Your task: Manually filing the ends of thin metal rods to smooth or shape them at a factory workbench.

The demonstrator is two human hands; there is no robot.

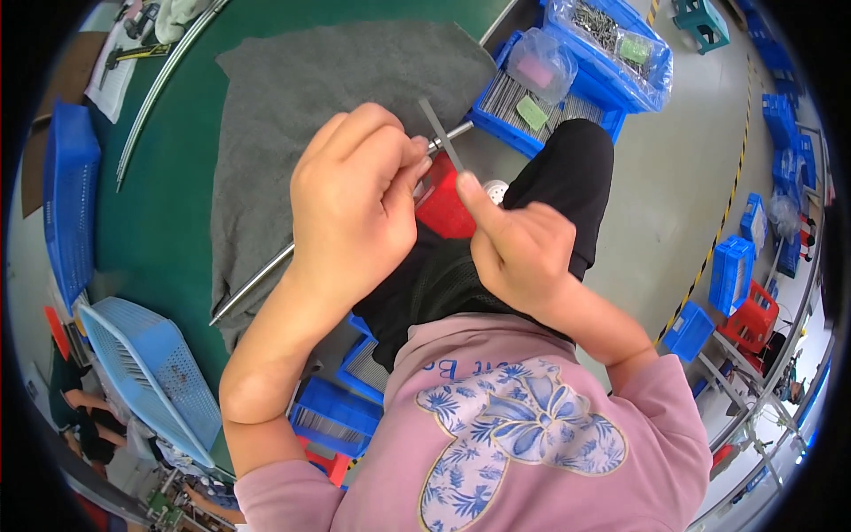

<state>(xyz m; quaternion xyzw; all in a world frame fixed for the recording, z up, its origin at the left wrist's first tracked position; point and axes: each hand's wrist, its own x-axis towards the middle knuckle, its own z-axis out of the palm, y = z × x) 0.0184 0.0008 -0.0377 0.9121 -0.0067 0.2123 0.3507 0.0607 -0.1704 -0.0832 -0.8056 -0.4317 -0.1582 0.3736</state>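
My left hand (359, 199) is closed around a thin, shiny metal rod (255, 282), which runs from the lower left up past my fingertips and ends at the upper right. A flat, narrow grey strip (441, 133) is in my right hand (523, 253), gripped near its lower end with the thumb stretched along it. The strip crosses the rod close to the rod's far end and appears to touch it. Beneath the rod, a grey cloth (292, 80) covers part of the green table (191, 151).
Blue bins of metal pieces (501, 133) and bagged small parts (592, 25) stand at the upper right. A red basket (448, 213) sits below my hands. Long metal rods (160, 93) and a light blue basket (164, 355) are at left. Another person's arm (93, 403) shows lower left.
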